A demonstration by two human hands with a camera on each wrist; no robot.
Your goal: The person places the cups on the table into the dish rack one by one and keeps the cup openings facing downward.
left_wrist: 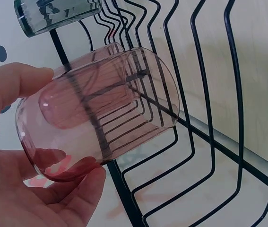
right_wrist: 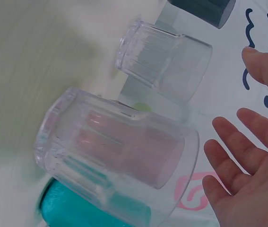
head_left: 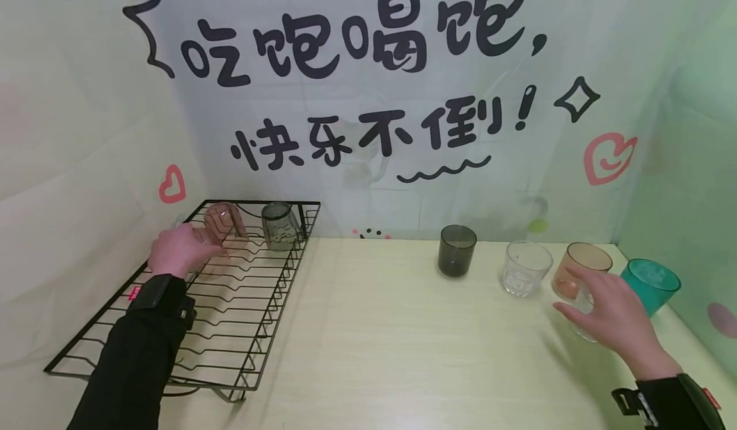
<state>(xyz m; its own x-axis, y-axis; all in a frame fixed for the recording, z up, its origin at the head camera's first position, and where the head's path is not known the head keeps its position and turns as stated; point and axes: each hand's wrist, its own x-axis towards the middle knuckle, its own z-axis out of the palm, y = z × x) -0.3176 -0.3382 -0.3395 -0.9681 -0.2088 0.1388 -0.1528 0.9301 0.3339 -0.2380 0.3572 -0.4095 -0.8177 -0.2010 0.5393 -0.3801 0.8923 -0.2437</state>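
Observation:
My left hand (head_left: 181,251) grips a pink-tinted glass (left_wrist: 72,137) by its base end, with the thumb on one side and fingers on the other, over the left part of a black wire rack (head_left: 230,318). Another pink glass (head_left: 224,219) stands upside down on the rack just beyond it, partly hidden. To the right of that is a grey glass (head_left: 279,225), also upside down. My right hand (head_left: 618,315) hovers with spread fingers beside the rim of a clear glass (right_wrist: 119,156), apart from it in the right wrist view. That glass stands upright on the table.
Behind the clear glass stand an orange-tinted glass (head_left: 587,260) and a teal glass (head_left: 653,283). A second clear glass (head_left: 525,267) and a dark grey glass (head_left: 457,251) are farther left. Printed cloth walls (head_left: 345,206) border the light table (head_left: 403,340).

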